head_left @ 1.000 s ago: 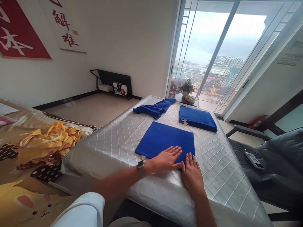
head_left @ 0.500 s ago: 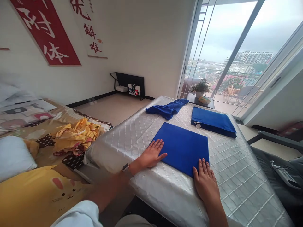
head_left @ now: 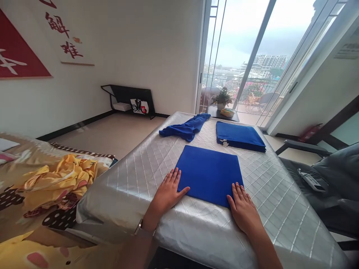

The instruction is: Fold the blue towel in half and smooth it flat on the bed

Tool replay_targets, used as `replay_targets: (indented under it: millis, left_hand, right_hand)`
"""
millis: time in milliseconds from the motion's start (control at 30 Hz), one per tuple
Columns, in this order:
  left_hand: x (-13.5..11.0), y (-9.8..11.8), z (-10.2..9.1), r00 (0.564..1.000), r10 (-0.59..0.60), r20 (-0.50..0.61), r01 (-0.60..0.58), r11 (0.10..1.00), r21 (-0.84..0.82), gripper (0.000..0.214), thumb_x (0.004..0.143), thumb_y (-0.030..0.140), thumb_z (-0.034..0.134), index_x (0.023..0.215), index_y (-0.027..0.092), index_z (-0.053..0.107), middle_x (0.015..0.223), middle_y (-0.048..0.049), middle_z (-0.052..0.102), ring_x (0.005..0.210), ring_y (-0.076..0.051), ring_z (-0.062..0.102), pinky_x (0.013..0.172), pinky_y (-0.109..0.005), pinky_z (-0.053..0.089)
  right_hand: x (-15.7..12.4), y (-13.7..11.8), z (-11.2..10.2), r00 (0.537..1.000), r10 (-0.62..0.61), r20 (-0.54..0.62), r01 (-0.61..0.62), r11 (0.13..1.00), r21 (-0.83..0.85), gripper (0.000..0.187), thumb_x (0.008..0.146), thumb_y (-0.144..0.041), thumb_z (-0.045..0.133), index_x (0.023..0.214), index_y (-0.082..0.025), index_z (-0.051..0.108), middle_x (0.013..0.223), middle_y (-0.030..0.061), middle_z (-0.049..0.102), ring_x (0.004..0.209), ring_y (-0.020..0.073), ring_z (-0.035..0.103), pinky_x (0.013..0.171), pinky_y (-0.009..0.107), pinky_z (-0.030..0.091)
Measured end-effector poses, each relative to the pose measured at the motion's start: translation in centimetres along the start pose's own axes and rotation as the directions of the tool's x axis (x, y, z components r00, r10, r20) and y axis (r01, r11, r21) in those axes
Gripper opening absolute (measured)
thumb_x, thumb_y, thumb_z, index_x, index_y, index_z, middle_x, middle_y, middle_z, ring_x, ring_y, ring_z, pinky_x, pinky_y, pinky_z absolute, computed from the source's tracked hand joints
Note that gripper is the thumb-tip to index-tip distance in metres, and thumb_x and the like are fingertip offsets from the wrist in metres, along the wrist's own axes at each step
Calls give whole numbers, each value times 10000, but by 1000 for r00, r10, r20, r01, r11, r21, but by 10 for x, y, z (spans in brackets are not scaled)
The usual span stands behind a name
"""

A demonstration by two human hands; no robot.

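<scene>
Gripping nothing, the left hand point(head_left: 167, 191) and right hand point(head_left: 244, 207) rest flat at opposite edges of the folded blue cloth point(head_left: 209, 175) between them on a silver quilted mattress point(head_left: 280, 213), seemingly squaring it, and lifting next would call for even two-sided grip.

Backlit mattress point(head_left: 269, 190), soft daylight

Daylight pours through the glass door point(head_left: 218, 71) beyond the far edge, the sky point(head_left: 241, 30) nearly bleached; sheen streaks the near edge. The wall point(head_left: 157, 48) is dim; the left forearm point(head_left: 136, 246) blurs; picture borders look stretched.
</scene>
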State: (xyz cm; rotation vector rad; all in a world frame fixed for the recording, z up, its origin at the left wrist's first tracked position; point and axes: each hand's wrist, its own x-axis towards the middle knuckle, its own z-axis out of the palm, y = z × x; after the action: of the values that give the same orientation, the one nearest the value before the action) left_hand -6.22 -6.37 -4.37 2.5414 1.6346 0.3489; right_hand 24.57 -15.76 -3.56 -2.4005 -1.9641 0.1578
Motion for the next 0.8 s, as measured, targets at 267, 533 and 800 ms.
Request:
replay_targets:
  millis: [267,533,800]
  left_hand:
    - [-1,-6,14,996,31,-84,-30,999,12,935,932,769,331,1573,91,275,1630,-157,238,1508,-313,219,1225,-484,244]
    - [-3,-9,12,996,49,-77,-50,999,-5,936,934,753,363,1595,113,195,1634,-149,231,1506,-314,224,1214,-511,265]
    - [-4,-10,10,995,54,-86,-55,998,-14,889,953,722,370,1601,143,182,1632,-151,242,1501,-299,242,1214,-498,266]
  right_hand:
    - [49,4,-42,997,-63,35,67,991,-115,659,1020,-451,192,1585,-118,269,1654,63,198,1529,207,144,1244,413,142]
    - [89,-3,-25,999,21,47,-17,996,-90,687,1040,-467,157,1594,-60,161,1668,94,107,1535,237,101,1241,419,130]
    - [86,1,-19,999,21,48,-18,999,-44,674,1041,-466,159,1601,-91,153,1671,90,111,1537,238,90,1241,433,109]
